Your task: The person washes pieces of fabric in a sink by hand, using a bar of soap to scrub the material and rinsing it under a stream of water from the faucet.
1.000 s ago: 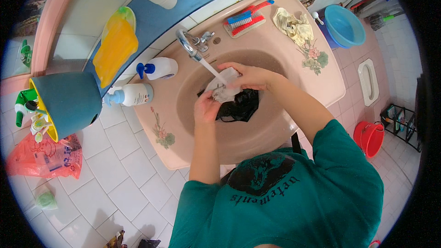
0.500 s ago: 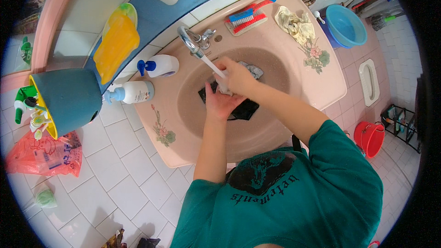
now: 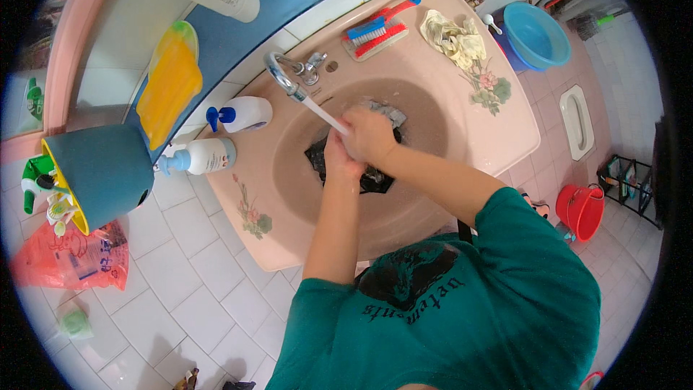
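The worktop (image 3: 498, 133) is pink, with an oval basin (image 3: 432, 130) sunk into it. At its left edge stands a light-blue pump bottle (image 3: 209, 156); just beside it, toward the back edge, stands a dark-blue pump bottle (image 3: 247, 114). The tap (image 3: 294, 88) at the back edge is running.

The black cloth (image 3: 375, 181) lies in the basin, dark, creased and spread under both hands. The grey cloth (image 3: 390, 113), crumpled, lies toward the back of the basin, partly hidden by the right hand.

The left hand (image 3: 339, 157) is raised above the black cloth, its forearm coming from the front edge. The right hand (image 3: 369, 136) crosses from the right and overlaps it; the two touch, with water (image 3: 323, 113) falling where they meet. Each grip is narrow, fingers drawn in against the other hand; whether anything is held between them cannot be told.

Right of the tap, brushes (image 3: 367, 31) lie by the back edge; a cream cloth (image 3: 455, 37) is bunched near the back right corner.
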Action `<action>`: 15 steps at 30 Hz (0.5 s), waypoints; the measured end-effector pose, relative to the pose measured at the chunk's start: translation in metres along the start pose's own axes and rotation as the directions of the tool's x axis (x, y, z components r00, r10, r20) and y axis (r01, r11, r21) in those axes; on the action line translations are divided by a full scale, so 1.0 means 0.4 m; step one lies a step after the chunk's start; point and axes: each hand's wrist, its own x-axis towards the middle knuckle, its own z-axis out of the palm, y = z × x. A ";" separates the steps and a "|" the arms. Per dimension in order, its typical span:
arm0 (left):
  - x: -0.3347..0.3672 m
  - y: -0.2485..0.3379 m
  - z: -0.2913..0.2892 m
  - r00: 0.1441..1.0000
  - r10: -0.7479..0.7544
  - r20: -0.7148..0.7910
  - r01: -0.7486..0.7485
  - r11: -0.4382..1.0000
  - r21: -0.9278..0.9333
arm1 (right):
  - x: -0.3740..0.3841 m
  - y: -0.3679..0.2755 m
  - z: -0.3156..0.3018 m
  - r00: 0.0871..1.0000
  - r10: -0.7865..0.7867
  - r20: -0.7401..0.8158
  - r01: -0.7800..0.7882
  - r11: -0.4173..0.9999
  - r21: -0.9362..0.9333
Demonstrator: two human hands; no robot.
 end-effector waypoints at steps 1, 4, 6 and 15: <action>0.046 0.018 -0.088 0.974 -0.022 0.226 0.000 0.996 0.094 | -0.065 -0.056 0.001 0.997 -0.074 -0.012 0.074 0.997 -0.002; 0.070 0.072 -0.158 0.654 -0.350 0.670 0.326 0.930 0.167 | -0.105 -0.065 0.020 0.915 -0.402 -0.037 0.391 0.905 -0.166; 0.044 0.026 -0.075 0.906 -0.193 0.377 0.196 0.980 0.031 | -0.078 0.025 0.051 0.974 -0.145 0.176 0.174 0.971 -0.166; 0.056 0.059 -0.170 0.918 -0.052 0.394 0.025 0.997 0.074 | -0.089 0.018 0.102 0.895 -0.440 -0.067 0.379 0.832 -0.404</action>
